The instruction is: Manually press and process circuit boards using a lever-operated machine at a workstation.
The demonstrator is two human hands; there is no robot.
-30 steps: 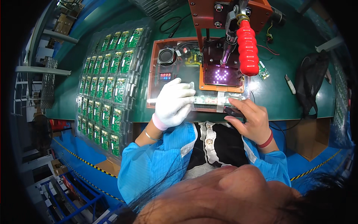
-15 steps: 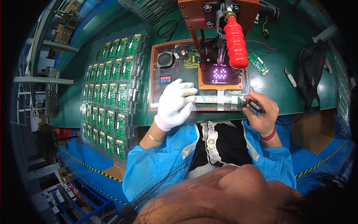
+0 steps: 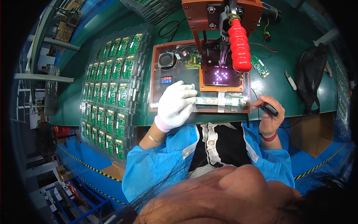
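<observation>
My left hand (image 3: 174, 105), in a white glove, lies over the front of a clear-topped test fixture (image 3: 153, 95) with its fingers stretched out. Its fingertips reach the left end of a narrow circuit strip (image 3: 209, 101) set along the fixture's front edge. Right of the fixture, my bare right hand (image 3: 271, 118) is closed round a small black rounded device (image 3: 269, 108) with a thin cable. That hand is apart from the strip's right end. Above the strip, a clamp press with a red ribbed handle (image 3: 240, 46) stands over a dark plate (image 3: 222, 76) with lit pinkish dots.
A clear tray (image 3: 128, 108) of several green circuit boards lies at the left. The fixture carries a round speaker (image 3: 166, 60) and a small digital meter (image 3: 166, 80). To the right are a loose green board (image 3: 260, 66), a utility knife (image 3: 290, 80) and a black bag (image 3: 311, 76).
My right hand has drawn back to the right from the strip's end with the black device. The meter's digits and the lit dot pattern differ. My left hand has stayed in place.
</observation>
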